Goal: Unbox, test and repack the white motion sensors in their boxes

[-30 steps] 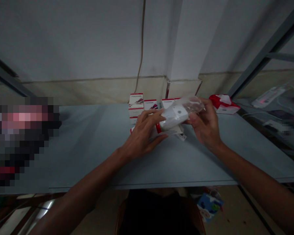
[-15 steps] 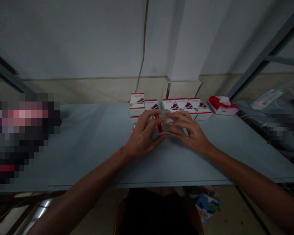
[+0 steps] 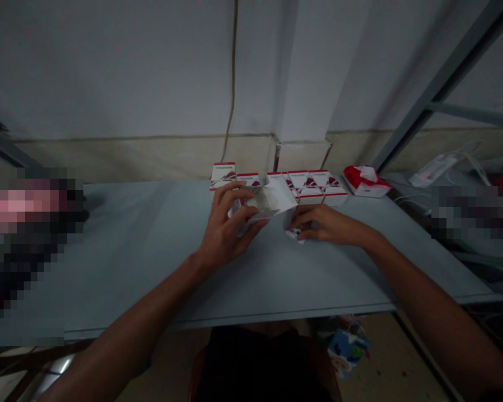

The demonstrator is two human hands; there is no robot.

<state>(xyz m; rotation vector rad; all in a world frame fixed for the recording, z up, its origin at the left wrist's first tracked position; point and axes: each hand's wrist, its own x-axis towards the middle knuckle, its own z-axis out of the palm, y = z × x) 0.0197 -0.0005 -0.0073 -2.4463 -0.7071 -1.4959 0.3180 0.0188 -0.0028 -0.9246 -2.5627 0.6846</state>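
Note:
My left hand (image 3: 226,231) grips an opened white carton (image 3: 284,196) above the table, fingers over its top and thumb beneath. The carton's open end and flap face right, and its inside looks pale and cloudy. To its right, my right hand (image 3: 327,224) is low at the tabletop, fingers closed on a small white piece (image 3: 295,233) with a dark round spot; its exact kind is too small to make out. Behind the hands, a row of red-and-white cartons (image 3: 312,185) stands, with another carton (image 3: 223,172) at the row's left end.
The grey-blue table (image 3: 142,257) runs along the wall. A red pack with white tissue (image 3: 366,180) lies right of the cartons. Farther right are a white power strip (image 3: 433,170) and cords. A cable (image 3: 233,72) hangs down the wall. A blue patterned bag (image 3: 347,352) is below the table.
Both hands were together on the carton. My right hand has moved off it, down and right, with a small white piece in its fingers. The carton's end now shows open; the view has shifted slightly.

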